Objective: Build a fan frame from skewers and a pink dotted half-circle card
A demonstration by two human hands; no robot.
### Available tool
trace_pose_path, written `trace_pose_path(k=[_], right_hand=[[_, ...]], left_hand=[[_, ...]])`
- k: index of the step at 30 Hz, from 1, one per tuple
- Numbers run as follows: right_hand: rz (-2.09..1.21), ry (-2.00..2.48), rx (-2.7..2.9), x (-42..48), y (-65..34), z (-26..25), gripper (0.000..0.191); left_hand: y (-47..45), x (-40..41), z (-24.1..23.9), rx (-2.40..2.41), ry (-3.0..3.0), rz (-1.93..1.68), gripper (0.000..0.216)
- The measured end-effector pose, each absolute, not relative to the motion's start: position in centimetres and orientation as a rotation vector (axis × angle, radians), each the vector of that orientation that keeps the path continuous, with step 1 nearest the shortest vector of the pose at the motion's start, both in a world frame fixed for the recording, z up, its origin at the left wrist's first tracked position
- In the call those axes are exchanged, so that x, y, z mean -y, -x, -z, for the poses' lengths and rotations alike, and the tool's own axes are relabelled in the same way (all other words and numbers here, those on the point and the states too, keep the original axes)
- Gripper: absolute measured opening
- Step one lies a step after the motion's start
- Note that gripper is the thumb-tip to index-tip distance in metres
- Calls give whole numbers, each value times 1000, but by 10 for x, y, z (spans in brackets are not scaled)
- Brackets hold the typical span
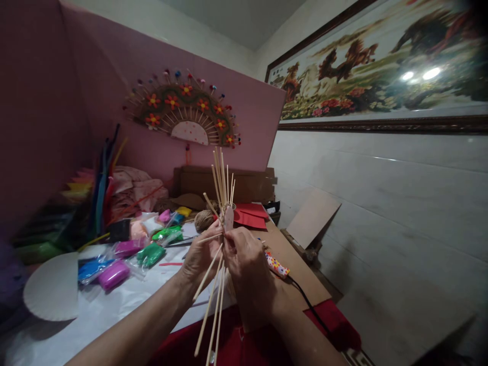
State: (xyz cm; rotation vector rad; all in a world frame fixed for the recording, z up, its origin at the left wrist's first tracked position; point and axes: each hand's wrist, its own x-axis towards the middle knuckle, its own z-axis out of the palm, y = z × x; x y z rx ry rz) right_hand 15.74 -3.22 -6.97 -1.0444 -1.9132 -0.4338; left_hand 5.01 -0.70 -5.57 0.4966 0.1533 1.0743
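Observation:
Both my hands are raised over the table, closed on a bundle of thin wooden skewers (pixel 221 180). My left hand (pixel 201 254) pinches the sticks from the left side. My right hand (pixel 247 262) grips them from the right, fingers wrapped near a small pale paper piece (pixel 229 217) at the crossing point. The sticks fan out upward above my fingers and their lower ends hang down past my wrists. A finished fan decorated with flowers (pixel 185 109) hangs on the pink board behind.
Packets of coloured clay (pixel 125 254) lie on the white table cover (pixel 87 315), beside a white paper plate (pixel 53 290). A twine ball (pixel 204 219), red paper (pixel 249 214), a dotted tool with a black cord (pixel 277 265) and cardboard (pixel 314 216) sit nearby. Tiled wall stands at right.

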Motion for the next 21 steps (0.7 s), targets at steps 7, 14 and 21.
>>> trace_pose_path(k=[7, 14, 21], right_hand=[[259, 961, 1914, 36, -159, 72, 12], [116, 1051, 1726, 34, -152, 70, 15], [212, 1094, 1855, 33, -154, 66, 18]], left_hand=[[-45, 1, 61, -145, -421, -1044, 15], [-46, 1, 64, -180, -454, -1032, 14], [-49, 4, 60, -240, -455, -1063, 15]])
